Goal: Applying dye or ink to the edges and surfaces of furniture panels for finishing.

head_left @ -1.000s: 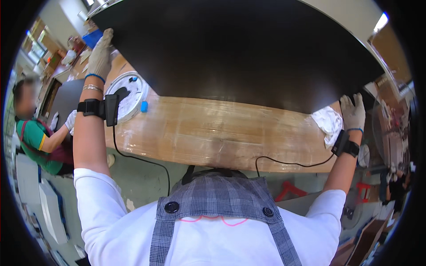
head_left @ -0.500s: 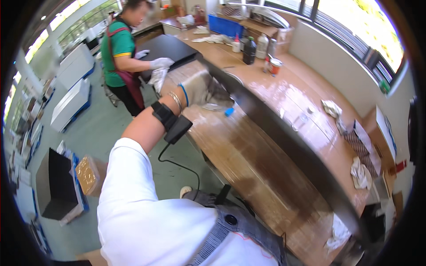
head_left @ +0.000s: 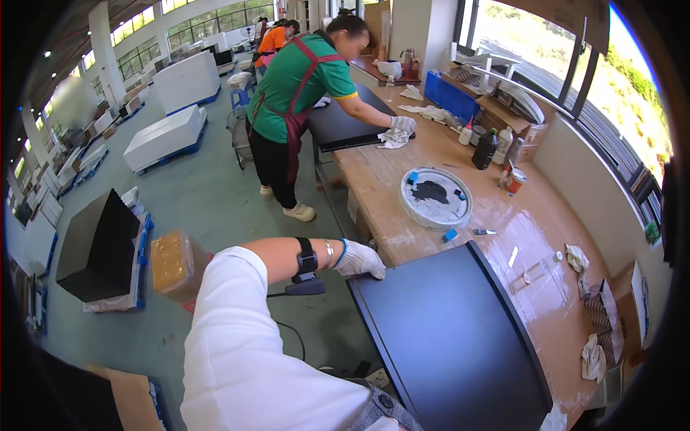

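My left hand [head_left: 361,261], in a pale knit glove, is closed on the far left corner of a large dark panel [head_left: 445,337]. The panel lies with its broad smooth face up over the near part of the workbench [head_left: 388,205]. Along its right side runs a raised edge. Past its far edge are a small blue block [head_left: 450,235] and a little dark tool [head_left: 484,232]. A round white tray [head_left: 444,213] holding a dark smear and more blue blocks stands beyond. My right hand is not visible.
Across the bench a person in green [head_left: 305,79] wipes another dark panel [head_left: 352,118] with a cloth. Bottles [head_left: 485,147] and a tin [head_left: 515,181] stand at the back right. Rags [head_left: 594,359] lie along the right side. A wrapped box [head_left: 172,266] stands on the left floor.
The panel, seen nearly edge-on before, now lies with its broad face upward. My left hand has come nearer, and the view has shifted, showing the round tray whole.
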The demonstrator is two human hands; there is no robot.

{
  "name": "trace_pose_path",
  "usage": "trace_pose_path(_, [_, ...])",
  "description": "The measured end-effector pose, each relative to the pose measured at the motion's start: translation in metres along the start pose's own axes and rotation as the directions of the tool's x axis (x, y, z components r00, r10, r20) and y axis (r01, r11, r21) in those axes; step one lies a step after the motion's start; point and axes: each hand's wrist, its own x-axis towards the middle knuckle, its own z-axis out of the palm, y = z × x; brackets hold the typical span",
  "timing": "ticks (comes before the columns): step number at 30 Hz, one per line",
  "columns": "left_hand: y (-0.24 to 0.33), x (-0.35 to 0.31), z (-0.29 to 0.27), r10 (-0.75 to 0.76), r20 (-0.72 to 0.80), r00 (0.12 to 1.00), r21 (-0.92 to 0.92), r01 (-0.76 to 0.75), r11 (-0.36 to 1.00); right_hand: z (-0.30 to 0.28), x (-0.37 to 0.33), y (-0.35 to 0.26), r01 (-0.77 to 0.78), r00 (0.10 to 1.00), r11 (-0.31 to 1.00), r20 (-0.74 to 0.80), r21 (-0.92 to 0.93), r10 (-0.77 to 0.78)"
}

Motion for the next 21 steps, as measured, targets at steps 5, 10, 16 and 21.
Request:
trace_pose_path(5, [-0.028,0.011,0.041,-0.185,-0.217,0.958,-0.015,0.186,0.982,0.046,0.046,0.057,-0.580,0.810,0.667,0.421,0.468,0.408])
trace_pose_path(10, [-0.051,0.018,0.059,-0.157,-0.341,0.927,0.318,0.271,0.909,0.111,0.090,-0.006,-0.519,0.835,0.718,0.457,0.464,0.308])
trace_pose_path(16, [-0.049,-0.013,0.089,-0.114,-0.486,0.867,0.323,0.299,0.898,0.181,0.137,-0.061,-0.440,0.834,0.758,0.531,0.481,0.148])
trace_pose_path(21, [-0.036,-0.054,0.116,-0.112,-0.606,0.788,0.199,0.286,0.937,0.236,0.161,-0.098,-0.402,0.786,0.785,0.618,0.471,0.031])
